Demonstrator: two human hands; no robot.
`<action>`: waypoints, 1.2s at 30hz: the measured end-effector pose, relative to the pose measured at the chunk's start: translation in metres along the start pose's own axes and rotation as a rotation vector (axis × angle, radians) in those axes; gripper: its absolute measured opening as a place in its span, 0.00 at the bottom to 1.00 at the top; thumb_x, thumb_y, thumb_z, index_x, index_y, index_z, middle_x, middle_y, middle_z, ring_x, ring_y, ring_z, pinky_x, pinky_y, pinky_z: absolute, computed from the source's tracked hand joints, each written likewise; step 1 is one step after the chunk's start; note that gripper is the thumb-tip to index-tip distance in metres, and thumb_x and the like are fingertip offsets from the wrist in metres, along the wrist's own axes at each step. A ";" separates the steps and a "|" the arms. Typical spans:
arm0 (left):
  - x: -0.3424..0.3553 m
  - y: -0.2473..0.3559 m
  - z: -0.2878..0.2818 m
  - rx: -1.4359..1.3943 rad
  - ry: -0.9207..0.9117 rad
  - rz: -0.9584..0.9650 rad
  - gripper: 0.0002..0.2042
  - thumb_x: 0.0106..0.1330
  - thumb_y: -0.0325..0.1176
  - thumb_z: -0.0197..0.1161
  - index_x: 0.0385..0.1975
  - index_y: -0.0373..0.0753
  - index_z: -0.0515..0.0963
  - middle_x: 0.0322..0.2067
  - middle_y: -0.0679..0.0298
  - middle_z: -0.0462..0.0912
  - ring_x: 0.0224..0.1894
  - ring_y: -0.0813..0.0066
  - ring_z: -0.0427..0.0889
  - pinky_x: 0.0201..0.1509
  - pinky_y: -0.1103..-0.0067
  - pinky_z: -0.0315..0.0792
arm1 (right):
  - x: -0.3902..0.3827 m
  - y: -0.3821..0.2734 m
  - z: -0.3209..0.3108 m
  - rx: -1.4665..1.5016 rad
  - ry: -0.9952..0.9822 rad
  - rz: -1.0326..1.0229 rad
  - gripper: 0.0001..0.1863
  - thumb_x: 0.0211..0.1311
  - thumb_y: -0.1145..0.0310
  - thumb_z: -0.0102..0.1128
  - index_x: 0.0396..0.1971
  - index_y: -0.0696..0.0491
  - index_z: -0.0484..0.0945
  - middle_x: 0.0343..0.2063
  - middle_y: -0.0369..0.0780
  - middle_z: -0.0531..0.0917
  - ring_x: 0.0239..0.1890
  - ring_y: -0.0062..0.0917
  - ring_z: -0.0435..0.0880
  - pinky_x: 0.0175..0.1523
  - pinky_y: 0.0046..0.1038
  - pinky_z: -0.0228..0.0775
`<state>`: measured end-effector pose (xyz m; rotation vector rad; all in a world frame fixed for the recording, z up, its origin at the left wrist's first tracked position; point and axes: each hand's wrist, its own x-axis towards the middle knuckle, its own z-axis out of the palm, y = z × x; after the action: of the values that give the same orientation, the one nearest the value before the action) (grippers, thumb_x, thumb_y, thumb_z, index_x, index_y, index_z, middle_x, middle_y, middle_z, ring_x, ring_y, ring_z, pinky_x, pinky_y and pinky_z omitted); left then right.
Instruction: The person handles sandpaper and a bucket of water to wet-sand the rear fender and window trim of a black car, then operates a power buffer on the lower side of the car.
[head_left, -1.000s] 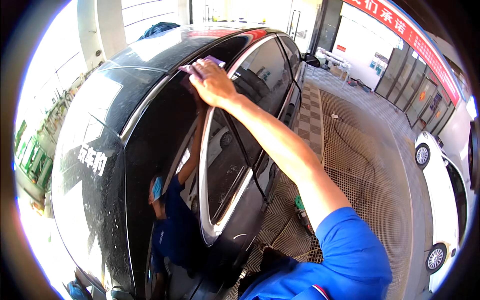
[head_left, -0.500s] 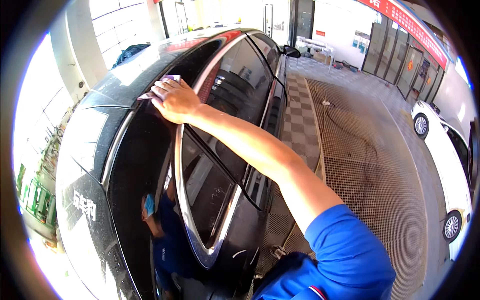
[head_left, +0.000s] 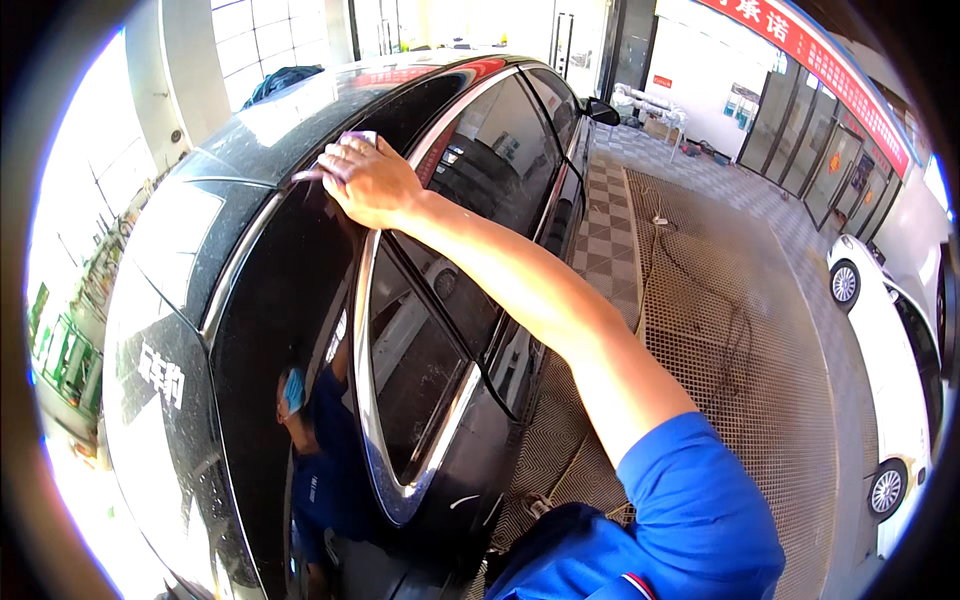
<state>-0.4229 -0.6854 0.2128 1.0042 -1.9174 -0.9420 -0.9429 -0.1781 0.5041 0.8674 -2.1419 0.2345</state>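
The right hand (head_left: 372,190), its grip pressed together on a purple cloth (head_left: 368,137), has barely shifted, so the cloth stays against the black car (head_left: 270,285) between ten and eleven o'clock.

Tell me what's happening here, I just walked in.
A person in a blue shirt has their right hand on a purple cloth, held against the glossy side of a black car, near the roof edge and above the small chrome-framed rear window. The person's left hand is out of view. Their reflection shows in the car's side, and a white car stands off to the right, beyond the floor grating.
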 end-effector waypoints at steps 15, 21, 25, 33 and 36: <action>-0.007 0.004 0.000 0.011 0.020 0.008 0.21 0.77 0.43 0.59 0.60 0.34 0.78 0.42 0.49 0.84 0.40 0.61 0.82 0.46 0.66 0.78 | 0.000 -0.015 0.002 0.022 0.085 0.002 0.29 0.80 0.49 0.42 0.66 0.53 0.75 0.68 0.43 0.76 0.75 0.38 0.67 0.79 0.46 0.50; -0.006 -0.004 -0.025 0.021 0.061 0.009 0.22 0.76 0.44 0.59 0.59 0.33 0.78 0.42 0.49 0.84 0.40 0.61 0.82 0.46 0.66 0.77 | -0.013 -0.023 -0.001 0.067 0.088 -0.066 0.28 0.81 0.51 0.38 0.67 0.52 0.73 0.69 0.44 0.75 0.76 0.37 0.65 0.80 0.45 0.48; -0.016 -0.017 -0.023 0.005 0.055 -0.030 0.22 0.76 0.45 0.59 0.59 0.32 0.78 0.41 0.49 0.84 0.40 0.62 0.81 0.46 0.66 0.77 | 0.002 -0.004 -0.002 -0.020 0.014 -0.011 0.28 0.81 0.51 0.38 0.69 0.52 0.72 0.70 0.44 0.74 0.76 0.38 0.66 0.80 0.44 0.47; -0.023 -0.032 -0.048 0.026 0.105 -0.058 0.23 0.76 0.46 0.60 0.58 0.30 0.79 0.41 0.49 0.84 0.39 0.62 0.81 0.47 0.66 0.77 | 0.003 -0.009 -0.002 -0.018 0.044 -0.027 0.28 0.82 0.52 0.38 0.67 0.53 0.74 0.70 0.43 0.74 0.75 0.39 0.67 0.81 0.44 0.47; -0.029 -0.036 -0.050 0.020 0.119 -0.062 0.24 0.76 0.47 0.60 0.57 0.30 0.79 0.40 0.49 0.84 0.39 0.63 0.81 0.47 0.67 0.76 | -0.022 -0.017 -0.014 -0.131 0.095 -0.206 0.27 0.81 0.53 0.39 0.66 0.53 0.75 0.69 0.42 0.75 0.74 0.39 0.69 0.80 0.42 0.49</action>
<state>-0.3572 -0.6881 0.1955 1.1127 -1.8097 -0.8795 -0.9131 -0.1733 0.4954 0.9720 -1.9403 0.0295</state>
